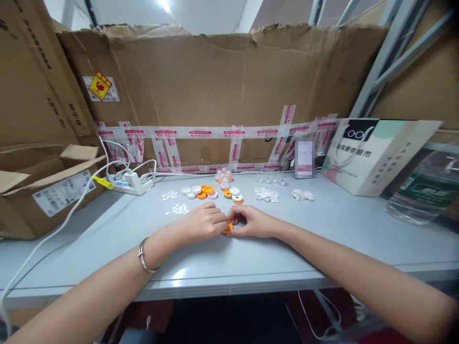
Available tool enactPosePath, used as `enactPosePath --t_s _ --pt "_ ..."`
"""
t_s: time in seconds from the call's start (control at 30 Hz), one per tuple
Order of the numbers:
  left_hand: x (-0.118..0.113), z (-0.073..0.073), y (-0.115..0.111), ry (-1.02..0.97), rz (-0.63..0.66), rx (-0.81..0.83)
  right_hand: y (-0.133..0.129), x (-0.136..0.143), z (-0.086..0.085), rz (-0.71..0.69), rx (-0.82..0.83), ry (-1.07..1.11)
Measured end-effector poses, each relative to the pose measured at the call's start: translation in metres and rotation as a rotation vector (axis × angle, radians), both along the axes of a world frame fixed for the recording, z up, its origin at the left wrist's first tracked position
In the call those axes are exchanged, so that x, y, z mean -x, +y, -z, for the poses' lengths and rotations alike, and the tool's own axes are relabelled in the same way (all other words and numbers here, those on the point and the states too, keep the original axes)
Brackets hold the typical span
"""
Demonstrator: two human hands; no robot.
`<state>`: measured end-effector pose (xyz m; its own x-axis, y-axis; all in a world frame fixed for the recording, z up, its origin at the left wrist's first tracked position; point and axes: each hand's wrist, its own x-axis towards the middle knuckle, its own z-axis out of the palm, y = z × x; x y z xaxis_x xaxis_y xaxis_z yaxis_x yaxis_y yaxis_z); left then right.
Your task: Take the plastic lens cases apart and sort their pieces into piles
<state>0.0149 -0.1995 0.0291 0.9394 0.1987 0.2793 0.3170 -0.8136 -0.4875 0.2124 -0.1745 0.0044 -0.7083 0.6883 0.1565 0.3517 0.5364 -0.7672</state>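
Note:
Both of my hands meet at the middle of the table over a small round orange plastic part [227, 228]. My left hand [206, 222], palm down, has its fingers bent onto the part's left side and hides much of it. From the right, my right hand [253, 221] pinches the same part between thumb and fingers. Just beyond my hands lie orange caps [205, 191], white caps [191, 192] and orange-and-white round pieces [237, 198]. Small white discs [180, 209] are scattered left of my left hand.
Behind stand clear domed pieces [270, 178], white ring-like pieces [266, 194] and a phone [304, 158]. A power strip [132, 184] and open carton [46, 196] are left; a paper bag [373, 157] and water bottle [423, 191] right. Cardboard [215, 81] walls the back.

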Motion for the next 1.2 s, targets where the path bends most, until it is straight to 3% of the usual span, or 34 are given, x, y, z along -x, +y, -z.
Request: enactPosePath --t_s 0.23,0.47,0.77,0.87,0.97,1.03,1.07,1.2 --pt "-0.001 0.005 0.001 -0.013 -0.004 0.006 0.000 0.002 0.003 -0.005 0.002 0.027" --pt "0.000 0.018 0.010 -0.235 -0.010 0.171 0.000 0.000 0.003 -0.010 0.004 0.025" --pt "-0.002 0.023 0.011 -0.346 -0.078 0.314 0.000 0.001 0.002 0.013 0.008 0.032" --pt "-0.003 0.021 0.013 -0.399 -0.091 0.398 -0.001 0.001 0.000 0.016 0.011 0.013" --pt "0.008 0.008 0.017 -0.418 -0.118 0.461 -0.002 0.001 -0.001 0.031 0.003 0.001" --pt "0.031 -0.007 0.022 -0.424 -0.222 0.479 -0.002 0.001 -0.001 0.042 -0.007 -0.003" --pt "0.047 -0.015 0.025 -0.430 -0.339 0.502 -0.002 0.001 -0.001 0.044 -0.012 -0.007" --pt "0.119 -0.034 0.039 -0.381 -0.969 0.502 -0.003 0.000 -0.002 0.031 -0.025 -0.021"
